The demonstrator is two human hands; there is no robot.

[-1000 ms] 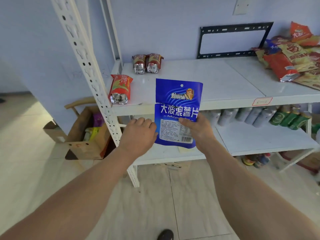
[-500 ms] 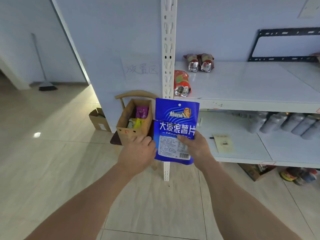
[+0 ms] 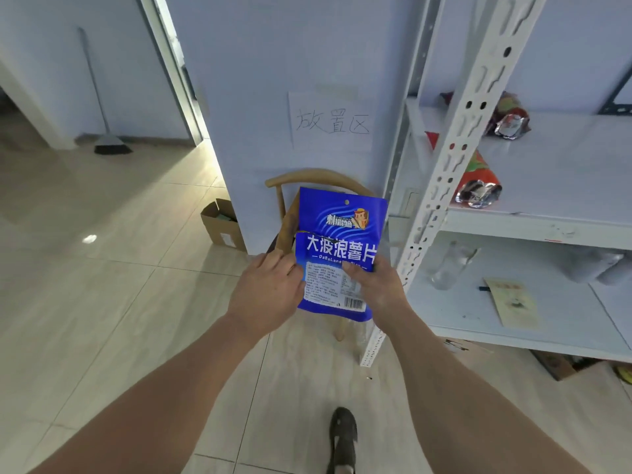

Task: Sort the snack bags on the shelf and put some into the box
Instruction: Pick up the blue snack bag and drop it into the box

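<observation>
Both hands, left (image 3: 265, 295) and right (image 3: 378, 289), pinch the blue bag (image 3: 338, 254); it hides the box, so a drop may miss.

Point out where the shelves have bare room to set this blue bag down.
Upper shelf: wide bare board right of the red bag and below the foil-ended bags; its post-side end is crowded. Lower shelf: free between the clear bottle and the paper card. Both hands grip the blue bag.
</observation>
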